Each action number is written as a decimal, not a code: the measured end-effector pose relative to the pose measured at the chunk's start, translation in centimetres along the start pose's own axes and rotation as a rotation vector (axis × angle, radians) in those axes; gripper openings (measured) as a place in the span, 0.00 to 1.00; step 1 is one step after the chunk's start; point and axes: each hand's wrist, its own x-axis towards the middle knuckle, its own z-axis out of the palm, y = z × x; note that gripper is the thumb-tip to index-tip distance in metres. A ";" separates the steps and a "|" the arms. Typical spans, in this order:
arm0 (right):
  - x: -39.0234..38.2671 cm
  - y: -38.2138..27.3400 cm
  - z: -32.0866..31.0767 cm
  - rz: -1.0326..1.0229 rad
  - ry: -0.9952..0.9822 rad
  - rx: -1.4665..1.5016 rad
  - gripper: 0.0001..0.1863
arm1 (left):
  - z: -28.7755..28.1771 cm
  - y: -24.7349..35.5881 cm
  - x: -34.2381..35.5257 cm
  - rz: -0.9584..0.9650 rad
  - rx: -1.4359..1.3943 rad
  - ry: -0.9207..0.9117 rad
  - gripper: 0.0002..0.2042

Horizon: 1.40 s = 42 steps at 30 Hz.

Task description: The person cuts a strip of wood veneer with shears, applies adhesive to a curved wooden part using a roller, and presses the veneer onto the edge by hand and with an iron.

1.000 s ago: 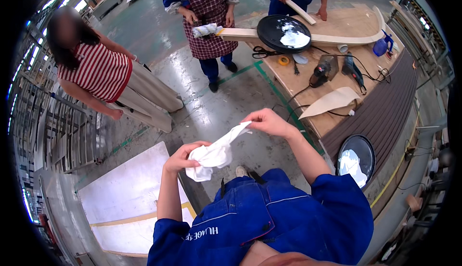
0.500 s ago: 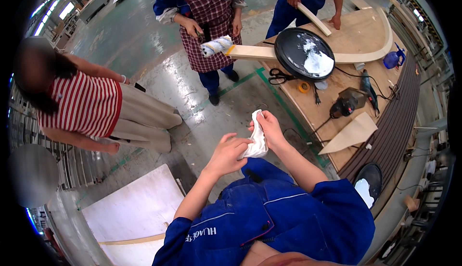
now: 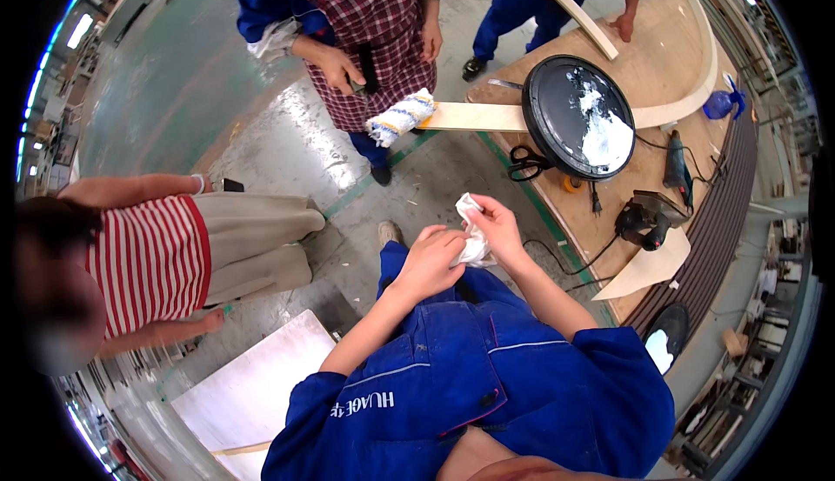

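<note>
Now bunched, the white cloth (image 3: 476,248), stretched a second ago, seems handier, held off the table's (image 3: 661,76) left edge. The right hand (image 3: 497,230) pinches it; the left hand (image 3: 431,261) touches it, grip unclear.

Cloth (image 3: 475,250) between hands (image 3: 431,263), workbench (image 3: 654,70) right

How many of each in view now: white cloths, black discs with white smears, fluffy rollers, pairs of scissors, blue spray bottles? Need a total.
White cloth: 1
Black discs: 2
Fluffy roller: 1
Pair of scissors: 1
Blue spray bottle: 1
Total: 6
</note>
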 end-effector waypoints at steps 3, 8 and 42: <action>1.6 -1.0 0.8 -0.061 0.142 0.058 0.17 | -0.5 -2.4 2.3 0.049 -0.052 -0.017 0.17; 5.1 -2.9 1.2 -0.033 0.354 0.192 0.11 | -1.6 -5.7 5.0 0.083 -0.179 0.047 0.18; 17.0 -4.0 1.1 -0.060 0.266 -0.320 0.10 | -0.8 -10.2 10.0 -0.362 -0.452 0.173 0.20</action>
